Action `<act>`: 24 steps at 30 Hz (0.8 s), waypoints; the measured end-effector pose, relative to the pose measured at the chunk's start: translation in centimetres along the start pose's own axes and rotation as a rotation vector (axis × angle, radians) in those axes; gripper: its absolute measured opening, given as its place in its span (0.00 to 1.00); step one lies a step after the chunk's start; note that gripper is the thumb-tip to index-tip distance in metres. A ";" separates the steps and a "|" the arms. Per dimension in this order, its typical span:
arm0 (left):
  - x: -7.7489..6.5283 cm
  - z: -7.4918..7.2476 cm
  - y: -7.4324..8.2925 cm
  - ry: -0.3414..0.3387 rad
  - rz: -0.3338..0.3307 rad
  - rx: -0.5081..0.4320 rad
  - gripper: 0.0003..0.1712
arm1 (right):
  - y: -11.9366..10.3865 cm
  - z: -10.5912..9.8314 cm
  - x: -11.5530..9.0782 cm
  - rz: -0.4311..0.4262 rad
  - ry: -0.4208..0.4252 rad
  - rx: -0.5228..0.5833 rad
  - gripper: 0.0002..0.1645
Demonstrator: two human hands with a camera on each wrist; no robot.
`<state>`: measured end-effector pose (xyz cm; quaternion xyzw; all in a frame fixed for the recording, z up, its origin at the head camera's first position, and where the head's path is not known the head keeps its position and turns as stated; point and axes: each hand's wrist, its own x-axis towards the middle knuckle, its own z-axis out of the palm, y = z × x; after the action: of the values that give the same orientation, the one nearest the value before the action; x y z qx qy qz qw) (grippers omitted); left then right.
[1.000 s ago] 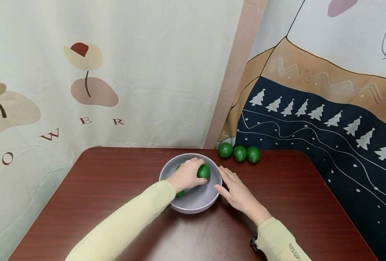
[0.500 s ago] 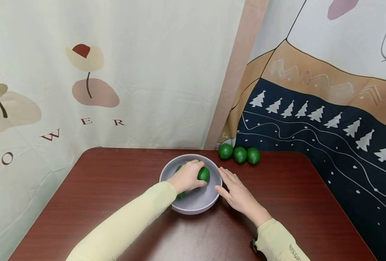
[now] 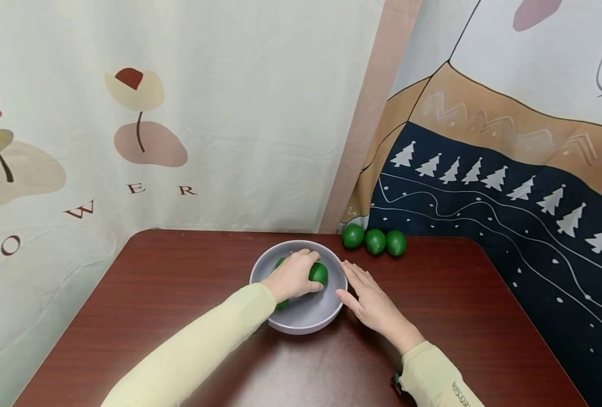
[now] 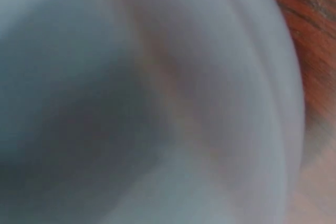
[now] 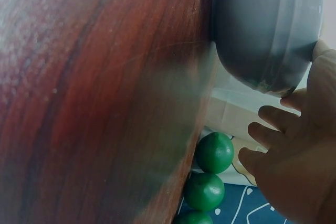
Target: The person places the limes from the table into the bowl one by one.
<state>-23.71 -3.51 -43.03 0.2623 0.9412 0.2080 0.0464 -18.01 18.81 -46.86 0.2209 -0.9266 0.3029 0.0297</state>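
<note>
A grey-lilac bowl (image 3: 308,312) stands on the table, and inside it my left hand (image 3: 291,276) grips a green lime (image 3: 318,273) between thumb and fingers. More green fruit (image 3: 282,304) shows in part beneath that hand and is mostly hidden. My right hand (image 3: 374,302) rests its straight fingertips against the bowl's right side, thumb apart. In the right wrist view, fingers (image 5: 273,121) meet the bowl's outer wall (image 5: 262,30). The left wrist view is badly blurred, with only the bowl's pale wall (image 4: 262,77) and some tabletop recognisable.
Three green limes (image 3: 375,242) sit in a row at the table's back edge, right of the bowl. The reddish-brown table (image 3: 178,282) has rounded back corners. Printed curtains (image 3: 260,113) hang directly behind it.
The left hand and its lime have sunk very slightly within the bowl. The right hand stays in place at the bowl's side.
</note>
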 end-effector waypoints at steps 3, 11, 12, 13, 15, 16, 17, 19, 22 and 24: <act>-0.1 -0.2 0.1 0.000 0.004 -0.005 0.39 | 0.0 0.0 0.0 0.001 0.001 -0.002 0.41; -0.6 -1.1 0.2 0.021 0.009 -0.025 0.36 | 0.0 0.0 0.0 -0.001 0.008 -0.010 0.42; -0.7 -1.3 0.2 0.025 0.010 -0.028 0.36 | 0.0 0.0 0.0 -0.001 0.008 -0.010 0.42; -0.7 -1.4 0.2 0.027 0.010 -0.032 0.36 | 0.0 0.0 0.0 0.000 0.008 -0.012 0.42; -0.9 -1.8 0.2 0.039 0.014 -0.042 0.35 | 0.0 0.0 0.0 0.001 0.007 -0.013 0.42; -0.9 -1.9 0.2 0.049 0.017 -0.047 0.35 | 0.0 0.0 0.0 0.001 0.007 -0.014 0.42; -1.0 -2.1 0.1 0.058 0.022 -0.053 0.35 | 0.0 0.0 0.0 -0.001 0.008 -0.015 0.42; -1.2 -2.4 0.0 0.076 0.027 -0.066 0.35 | -0.1 0.0 0.0 -0.004 0.011 -0.015 0.42; -1.5 -2.6 -0.3 0.110 0.050 -0.075 0.36 | -0.1 0.0 -0.1 -0.010 0.017 -0.015 0.41; -1.8 -2.7 -0.6 0.132 0.070 -0.082 0.36 | 0.0 0.0 -0.1 -0.014 0.022 -0.016 0.41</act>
<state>-23.00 -5.87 -40.88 0.2788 0.9231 0.2645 -0.0126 -17.94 18.79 -46.85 0.2240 -0.9270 0.2976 0.0437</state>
